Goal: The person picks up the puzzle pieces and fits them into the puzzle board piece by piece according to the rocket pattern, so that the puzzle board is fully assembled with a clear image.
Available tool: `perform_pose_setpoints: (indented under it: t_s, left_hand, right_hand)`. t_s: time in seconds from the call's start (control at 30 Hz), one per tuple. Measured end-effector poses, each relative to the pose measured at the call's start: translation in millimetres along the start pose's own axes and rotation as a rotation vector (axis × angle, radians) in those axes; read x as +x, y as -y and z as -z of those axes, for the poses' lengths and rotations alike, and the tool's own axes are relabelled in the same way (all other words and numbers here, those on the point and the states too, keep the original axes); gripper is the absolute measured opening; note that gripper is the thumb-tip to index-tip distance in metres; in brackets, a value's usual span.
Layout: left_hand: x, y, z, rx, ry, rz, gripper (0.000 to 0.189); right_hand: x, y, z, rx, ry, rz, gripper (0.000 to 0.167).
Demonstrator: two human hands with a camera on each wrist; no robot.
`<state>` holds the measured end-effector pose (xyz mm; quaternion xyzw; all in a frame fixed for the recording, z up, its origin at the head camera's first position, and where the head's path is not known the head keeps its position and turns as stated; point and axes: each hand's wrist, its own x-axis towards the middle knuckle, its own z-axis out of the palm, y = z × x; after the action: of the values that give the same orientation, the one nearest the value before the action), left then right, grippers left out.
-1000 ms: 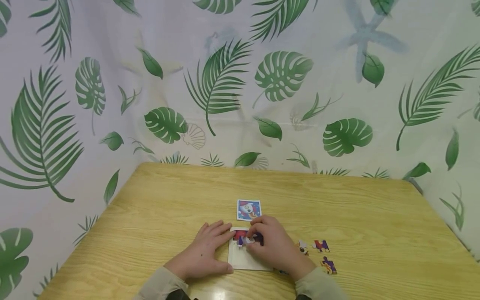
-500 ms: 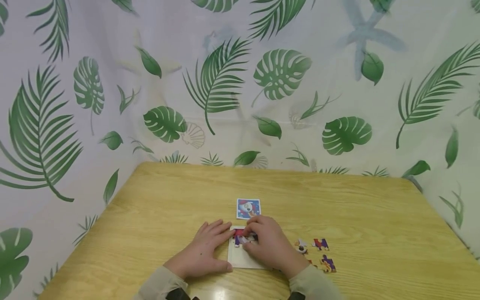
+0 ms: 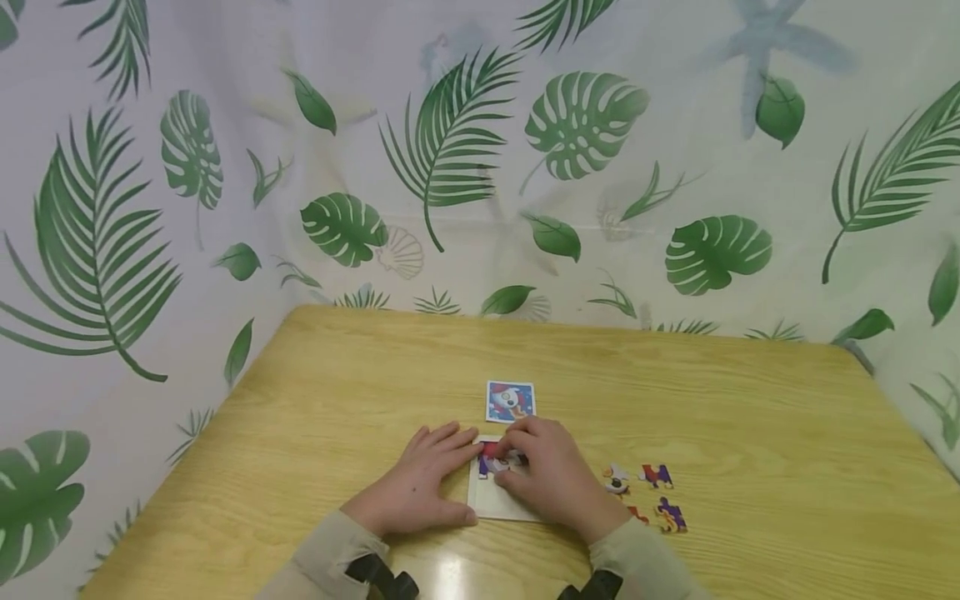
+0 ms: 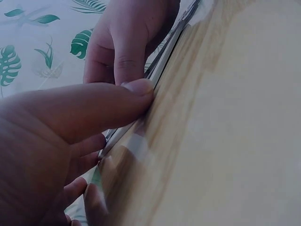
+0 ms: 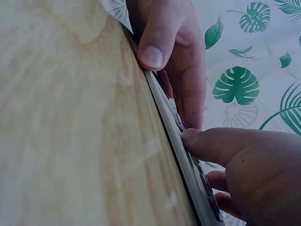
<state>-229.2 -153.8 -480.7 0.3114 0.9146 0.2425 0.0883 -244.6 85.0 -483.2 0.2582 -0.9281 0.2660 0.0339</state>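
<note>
A pale puzzle tray [image 3: 487, 502] lies on the table between both hands, with joined picture pieces along its far side. My left hand [image 3: 423, 487] rests palm down at its left edge, fingers extended and thumb against the near left side. Over the tray, my right hand [image 3: 555, 479] pinches a puzzle piece [image 3: 499, 465] between thumb and curled fingers, low against the other pieces. The right hand hides part of the tray. In the right wrist view, the right thumb [image 5: 197, 141] touches the top of the tray's edge [image 5: 176, 146], which is seen side-on.
A small picture card [image 3: 512, 402] showing a white dog-like figure lies just beyond the tray. Several loose pieces are to the right, among them a white one [image 3: 617, 481], a red and purple one [image 3: 657, 476] and a purple one [image 3: 671, 516]. A leaf-print cloth [image 3: 450, 167] hangs behind the table.
The right hand has lowered the puzzle piece, which was tilted above the tray, down against the neighbouring pieces. The left hand keeps its place. The head view has shifted slightly.
</note>
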Motion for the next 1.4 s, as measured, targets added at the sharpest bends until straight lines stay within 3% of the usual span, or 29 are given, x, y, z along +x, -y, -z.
perform_pose_setpoints:
  t_s: [0.67,1.1,1.4]
  left_hand:
    - [1.4,-3.5,0.1,-0.029,0.004,0.017,0.088]
    - [-3.0,1.7,3.9,-0.089,0.032,-0.036,0.073]
    - [-1.5,0.5,4.3,-0.06,0.041,-0.03,0.07]
  right_hand:
    - [-3.7,-3.3,2.3,-0.01,0.032,0.033,0.016]
    - [-4.4,-4.1,1.3,-0.004,0.047,0.028,0.017]
    - [-4.8,-4.9,2.7,0.014,0.054,0.026,0.015]
